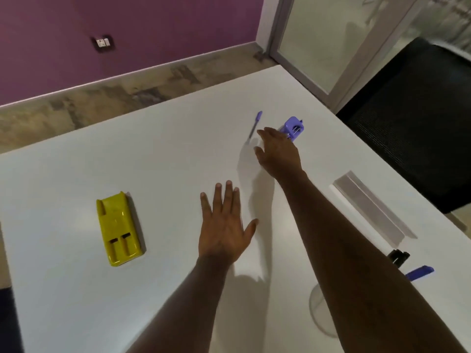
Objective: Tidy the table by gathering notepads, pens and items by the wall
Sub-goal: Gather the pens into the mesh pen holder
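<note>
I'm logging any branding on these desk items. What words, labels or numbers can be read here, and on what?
None can be read.
Yellow holder: plain, no lettering visible.
Purple pen: too small and blurred to tell.
Wall socket: markings too blurred to read.

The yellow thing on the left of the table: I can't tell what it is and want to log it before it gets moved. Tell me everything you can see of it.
The yellow object is a flat, elongated piece of glossy moulded plastic with rounded corners. Raised ribs run along its length, and two dark rectangular slots sit toward its near end. It lies flat on the white table, long axis running roughly away from the camera. Nothing touches it; the left hand hovers or rests open well to its right. What it is cannot be told.
</note>
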